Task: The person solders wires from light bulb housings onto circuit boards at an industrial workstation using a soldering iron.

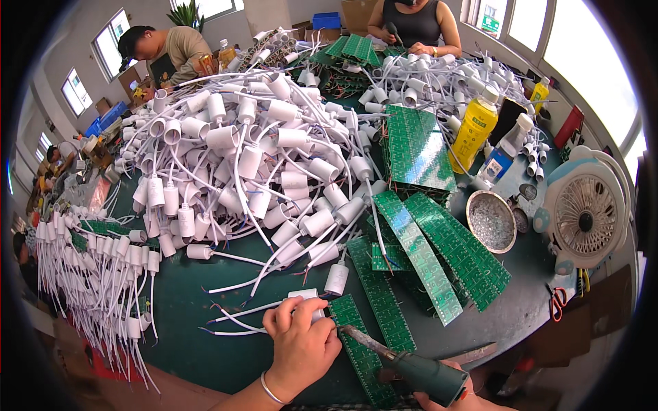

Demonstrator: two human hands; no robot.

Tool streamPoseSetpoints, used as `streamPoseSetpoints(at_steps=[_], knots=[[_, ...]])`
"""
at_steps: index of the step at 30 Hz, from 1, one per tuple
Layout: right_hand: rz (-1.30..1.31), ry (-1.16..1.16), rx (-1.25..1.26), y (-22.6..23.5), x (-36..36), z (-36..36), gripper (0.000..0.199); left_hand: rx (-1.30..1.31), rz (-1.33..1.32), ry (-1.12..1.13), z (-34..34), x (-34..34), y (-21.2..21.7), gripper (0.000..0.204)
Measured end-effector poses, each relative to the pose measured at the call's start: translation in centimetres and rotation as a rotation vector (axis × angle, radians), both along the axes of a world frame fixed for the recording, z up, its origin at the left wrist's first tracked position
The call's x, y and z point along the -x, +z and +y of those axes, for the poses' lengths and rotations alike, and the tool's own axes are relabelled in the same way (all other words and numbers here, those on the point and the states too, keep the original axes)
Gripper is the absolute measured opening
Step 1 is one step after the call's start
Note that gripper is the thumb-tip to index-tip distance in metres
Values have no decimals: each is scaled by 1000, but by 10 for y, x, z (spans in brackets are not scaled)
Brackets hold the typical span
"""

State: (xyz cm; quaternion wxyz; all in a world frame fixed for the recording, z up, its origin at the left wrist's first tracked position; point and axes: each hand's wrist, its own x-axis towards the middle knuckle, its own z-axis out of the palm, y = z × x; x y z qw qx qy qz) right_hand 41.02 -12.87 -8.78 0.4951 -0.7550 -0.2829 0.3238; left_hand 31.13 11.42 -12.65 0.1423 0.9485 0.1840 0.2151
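Observation:
Long green circuit boards lie before me on the dark green table [192, 288]. My left hand [301, 342], with a bangle at its wrist, is closed at the upper left edge of the nearest board [360, 353]. White cylindrical lamp sockets [303, 294] lie at its fingertips, their cables running left. Whatever is pinched there is hidden. My right hand [449, 394] is wrapped round the dark green body of a soldering iron [421, 375]. The iron's metal tip points up and left, close to the left fingertips. Another white socket [336, 279] stands just above the board.
A large heap of wired white sockets [253, 161] covers the table's middle; more sockets [103, 264] hang over the left edge. At right are stacked boards [418, 147], a bowl of clear bits [491, 221], bottles [474, 127], a fan [584, 212] and scissors [557, 303]. Co-workers sit beyond.

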Motion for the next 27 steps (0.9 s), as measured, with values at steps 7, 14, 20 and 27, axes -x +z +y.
streamPoseSetpoints(at_steps=[7, 14, 20, 27], knots=[[-167, -64, -37, -20, 0, -20, 19, 3, -5, 4, 0, 0, 1, 9], [15, -147, -133, -11, 5, -4, 9, 13, -17, 6, -1, 0, -1, 9], [72, -111, -110, -9, 4, -4, 8, 6, -43, 10, -1, 0, -1, 11], [190, -192, -89, -1, 5, -2, 7, 64, -141, -22, 3, 11, -3, 13]])
